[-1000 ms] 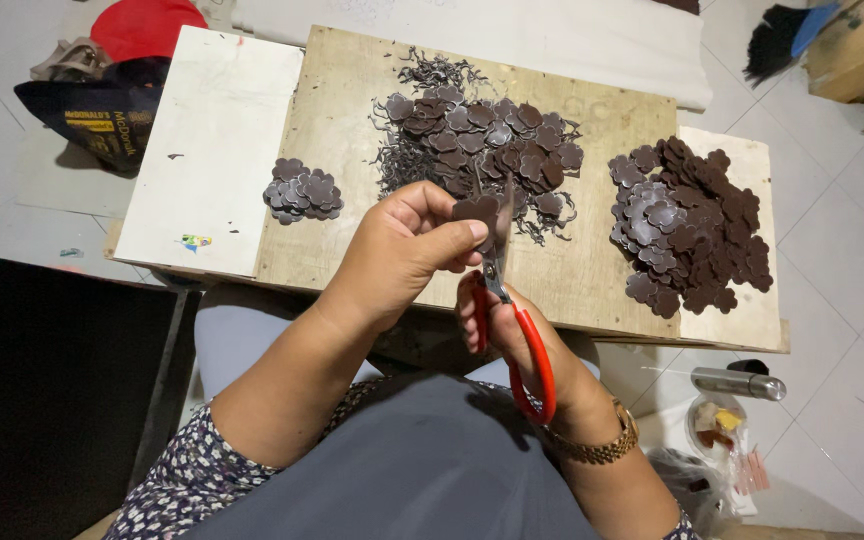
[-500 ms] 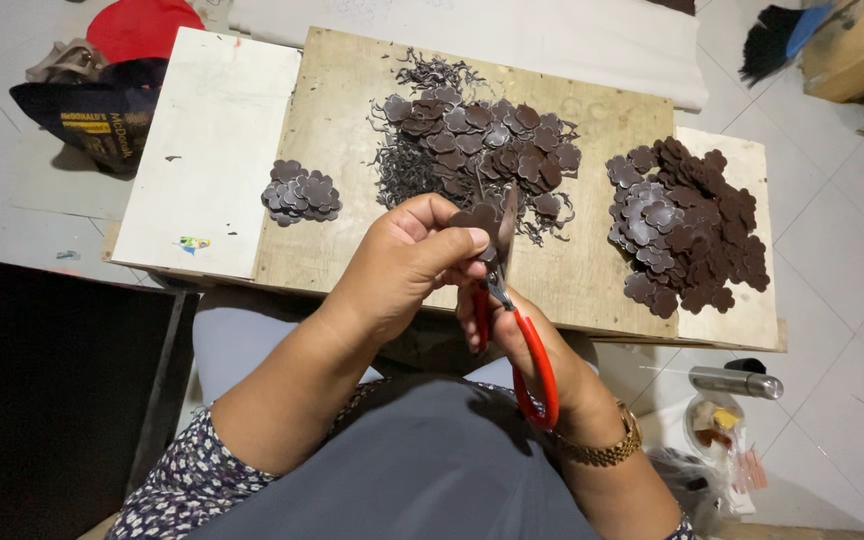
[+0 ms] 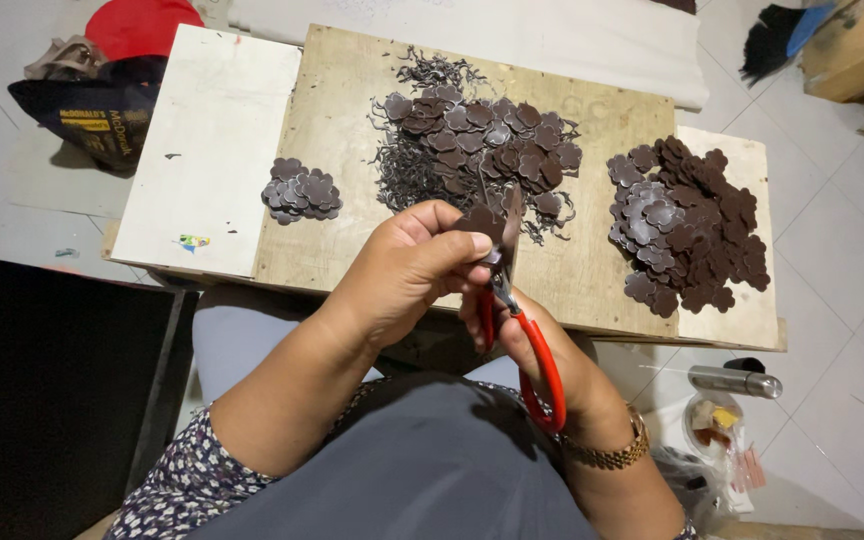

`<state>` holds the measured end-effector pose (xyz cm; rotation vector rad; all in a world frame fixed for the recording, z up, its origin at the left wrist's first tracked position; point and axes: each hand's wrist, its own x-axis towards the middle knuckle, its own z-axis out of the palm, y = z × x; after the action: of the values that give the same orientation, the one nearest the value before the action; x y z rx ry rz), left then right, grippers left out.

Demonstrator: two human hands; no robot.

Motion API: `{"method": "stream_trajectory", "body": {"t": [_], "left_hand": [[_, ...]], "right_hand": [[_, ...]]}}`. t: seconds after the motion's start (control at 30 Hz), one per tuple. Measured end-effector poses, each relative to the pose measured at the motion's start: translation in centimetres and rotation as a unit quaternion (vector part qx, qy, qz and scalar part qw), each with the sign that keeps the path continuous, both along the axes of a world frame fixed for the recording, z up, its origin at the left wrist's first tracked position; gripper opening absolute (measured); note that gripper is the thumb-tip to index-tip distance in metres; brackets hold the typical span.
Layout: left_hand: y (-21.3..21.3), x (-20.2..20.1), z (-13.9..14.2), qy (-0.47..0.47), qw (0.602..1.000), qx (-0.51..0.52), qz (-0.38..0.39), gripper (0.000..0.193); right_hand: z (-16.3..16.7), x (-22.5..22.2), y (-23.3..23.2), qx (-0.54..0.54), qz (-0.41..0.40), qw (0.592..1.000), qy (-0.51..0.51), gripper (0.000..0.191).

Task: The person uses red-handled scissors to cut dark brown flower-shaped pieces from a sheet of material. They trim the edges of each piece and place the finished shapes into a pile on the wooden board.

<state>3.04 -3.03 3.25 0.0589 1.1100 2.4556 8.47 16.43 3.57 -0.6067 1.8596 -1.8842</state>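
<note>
Red-handled scissors [image 3: 524,345] gripped in the right hand [image 3: 542,365], blades up against a dark brown flower-shaped piece [image 3: 479,222]. Left hand [image 3: 407,270], fingers [image 3: 452,250] pinched on that piece, held above the near edge of the wooden surface [image 3: 592,270]. Behind, a central heap of cut pieces and trimmings [image 3: 472,145]; small pile [image 3: 300,190] left, larger pile [image 3: 687,225] right. Metal flask [image 3: 734,381] on the floor.

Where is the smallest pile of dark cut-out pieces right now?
In the head view, the smallest pile lies on the left part of the wooden board, beside the white board and left of the big middle pile.
</note>
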Motion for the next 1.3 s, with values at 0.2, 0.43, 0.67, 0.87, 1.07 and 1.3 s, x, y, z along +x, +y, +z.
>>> {"method": "stream_trajectory", "body": {"t": [0.2,0.43,0.67,0.87,1.07,1.3], "left_hand": [[-0.1,-0.1,0.4,-0.003,1.0,0.006,-0.003,0.011],[-0.3,-0.1,0.6,0.034,0.998,-0.045,-0.013,0.009],[-0.2,0.1,0.5,0.086,0.992,-0.096,0.0,0.011],[-0.4,0.1,0.5,0.096,0.99,-0.099,0.01,0.008],[0.4,-0.1,0.1,0.1,0.99,-0.091,0.04,0.008],[1.0,-0.2,-0.5,0.085,0.991,-0.085,0.06,0.011]], "right_hand": [[-0.2,0.1,0.3,0.012,-0.003,1.0,0.0,0.073],[-1.4,0.0,0.0,0.01,-0.04,0.999,0.003,0.074],[-1.1,0.1,0.2,-0.028,-0.011,0.999,-0.014,0.072],[-0.9,0.4,-0.1,-0.014,-0.043,0.998,-0.043,0.071],[-1.6,0.8,-1.2,-0.059,-0.099,0.991,-0.068,0.062],[-2.8,0.7,-1.8,-0.084,-0.128,0.985,-0.077,0.051]]}}
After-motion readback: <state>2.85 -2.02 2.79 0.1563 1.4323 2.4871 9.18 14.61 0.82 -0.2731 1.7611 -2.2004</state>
